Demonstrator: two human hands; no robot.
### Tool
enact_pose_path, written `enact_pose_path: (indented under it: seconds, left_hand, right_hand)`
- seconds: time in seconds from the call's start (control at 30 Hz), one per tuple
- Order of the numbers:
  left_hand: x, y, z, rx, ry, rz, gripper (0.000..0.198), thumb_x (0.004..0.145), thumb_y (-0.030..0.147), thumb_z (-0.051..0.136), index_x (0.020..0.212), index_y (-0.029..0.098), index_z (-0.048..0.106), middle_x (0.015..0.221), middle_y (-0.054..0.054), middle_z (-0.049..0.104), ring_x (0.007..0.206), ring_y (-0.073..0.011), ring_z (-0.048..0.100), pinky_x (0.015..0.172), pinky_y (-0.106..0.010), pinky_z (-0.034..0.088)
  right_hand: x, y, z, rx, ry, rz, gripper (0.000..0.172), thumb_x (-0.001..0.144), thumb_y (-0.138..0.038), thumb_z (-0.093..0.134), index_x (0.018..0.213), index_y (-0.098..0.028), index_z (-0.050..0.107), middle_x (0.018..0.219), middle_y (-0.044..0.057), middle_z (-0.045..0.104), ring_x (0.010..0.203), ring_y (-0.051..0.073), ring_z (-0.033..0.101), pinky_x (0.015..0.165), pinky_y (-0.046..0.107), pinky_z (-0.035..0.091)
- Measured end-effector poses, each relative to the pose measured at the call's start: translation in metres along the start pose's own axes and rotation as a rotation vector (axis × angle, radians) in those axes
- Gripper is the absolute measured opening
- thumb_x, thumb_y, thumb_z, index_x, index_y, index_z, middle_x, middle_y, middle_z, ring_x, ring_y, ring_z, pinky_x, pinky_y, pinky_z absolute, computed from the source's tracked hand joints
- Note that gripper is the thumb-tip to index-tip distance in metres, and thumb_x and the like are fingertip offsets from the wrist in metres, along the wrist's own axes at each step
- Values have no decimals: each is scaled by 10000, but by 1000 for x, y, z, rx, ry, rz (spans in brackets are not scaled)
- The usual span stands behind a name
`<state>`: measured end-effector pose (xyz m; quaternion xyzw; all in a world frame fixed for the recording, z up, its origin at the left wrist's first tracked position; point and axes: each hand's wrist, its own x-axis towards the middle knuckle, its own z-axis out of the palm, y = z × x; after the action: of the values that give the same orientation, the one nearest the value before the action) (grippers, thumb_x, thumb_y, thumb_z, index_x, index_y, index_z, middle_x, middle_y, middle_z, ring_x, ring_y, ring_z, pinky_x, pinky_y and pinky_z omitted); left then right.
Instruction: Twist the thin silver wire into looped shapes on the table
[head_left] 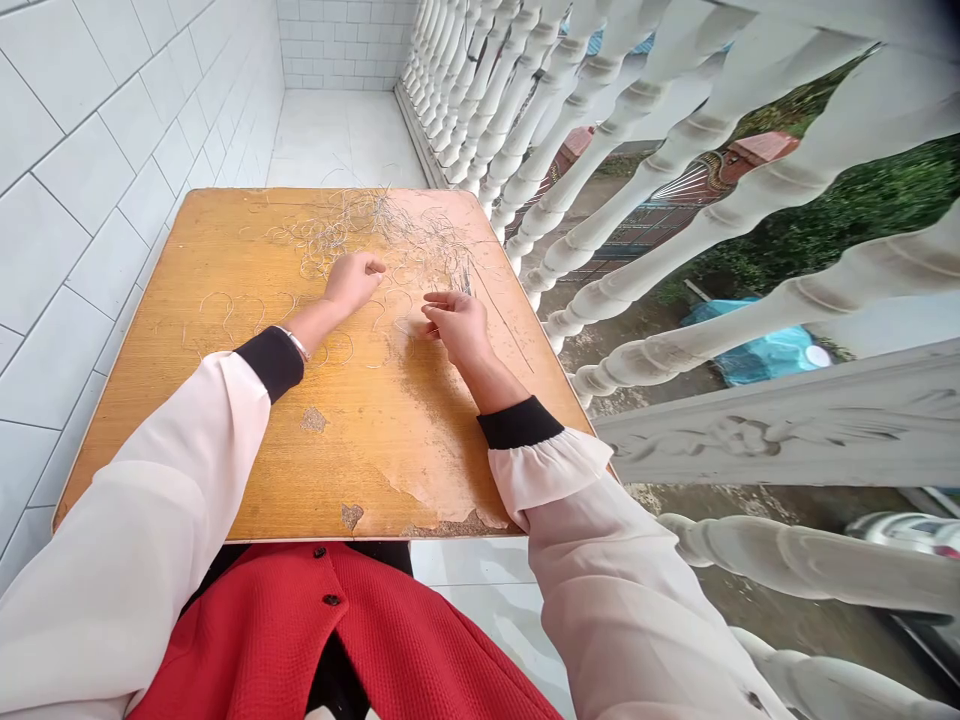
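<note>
Thin wires lie in a loose tangle point(375, 215) over the far part of a worn wooden table point(300, 470). My left hand point(356, 281) is raised over the table beside the tangle, its fingers pinched together; whatever they hold is too small to make out. To its right, my right hand point(456, 322) has thumb and fingertips drawn together, and anything between them is too fine to see. Several curved wire pieces point(259, 310) lie spread to the left of and below my left hand. The two hands are apart.
White balusters point(630, 245) run along the right side, with a yard beyond them. A white tiled wall point(97, 190) stands on the left. Straight dark wires point(466, 275) lie near the table's right edge. The near edge has chipped veneer.
</note>
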<state>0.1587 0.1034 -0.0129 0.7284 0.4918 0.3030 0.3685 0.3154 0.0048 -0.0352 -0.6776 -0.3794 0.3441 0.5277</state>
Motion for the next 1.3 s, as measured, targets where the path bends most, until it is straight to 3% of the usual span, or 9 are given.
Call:
enact_pose_path:
  seconds: [0.1,0.3,0.47,0.6,0.73,0.87,0.97,1.13,1.3]
  left_hand:
    - [-7,-1,-7,-11,-19,12,213,839,120,586,990,150,733,1043,-85,747,983,-155,674,865,-255,530]
    - [-43,3,-23,103,-111,107,207,861,120,592,971,150,765,1007,-79,770,937,-154,685,887,-268,518]
    - [-71,0,-30,259,-161,265,226,868,112,583,965,179,776,1025,-57,783,951,-169,697,905,-291,517]
    - [-76,-5,-26,359,-183,366,225,851,109,585,929,177,785,992,-60,790,944,-194,710,877,-308,532]
    - [-69,-4,-17,406,-167,316,228,844,125,599,926,193,800,931,-64,795,906,-195,718,866,-305,541]
    - [-61,8,-7,489,-149,221,251,869,146,577,964,179,806,974,-95,793,955,-222,719,893,-338,537]
    - [-56,16,-2,547,-146,161,278,883,148,554,1000,178,804,1016,-93,792,996,-226,717,907,-336,531]
    - [-47,16,-1,508,-164,95,269,847,125,584,989,173,807,1054,-90,790,1014,-226,715,905,-321,532]
    - [-38,11,-14,400,-148,23,270,819,106,611,999,157,806,1057,-84,789,985,-208,715,906,-309,530]
  right_hand:
    - [1,2,-7,-191,1,-115,143,752,-79,617,833,-169,693,703,-3,644,491,110,571,524,261,475]
    - [-16,-3,-7,-632,-129,-265,95,750,-115,659,718,-196,697,713,44,674,700,197,628,768,363,508]
    - [-27,-4,3,-867,-170,-338,116,785,-129,619,743,-180,715,872,104,723,843,237,647,783,351,484]
    - [-28,-7,2,-939,-201,-325,154,794,-125,588,765,-168,733,879,107,744,851,239,657,761,335,470]
    - [-24,-7,-3,-923,-169,-352,196,803,-136,566,827,-166,759,911,106,747,880,244,661,791,345,473]
    - [-15,-2,-3,-894,-106,-435,341,834,-143,498,1028,-163,778,1046,135,717,935,263,652,828,382,482]
    - [-10,3,1,-901,-145,-487,388,865,-176,473,1116,-163,768,1097,155,693,991,293,639,849,412,486]
    - [-4,7,4,-952,-211,-569,366,905,-251,451,1054,-196,780,1125,141,677,973,293,621,818,406,479]
    - [0,10,3,-1014,-227,-633,377,932,-252,399,1005,-195,765,1116,139,673,887,267,610,761,386,463]
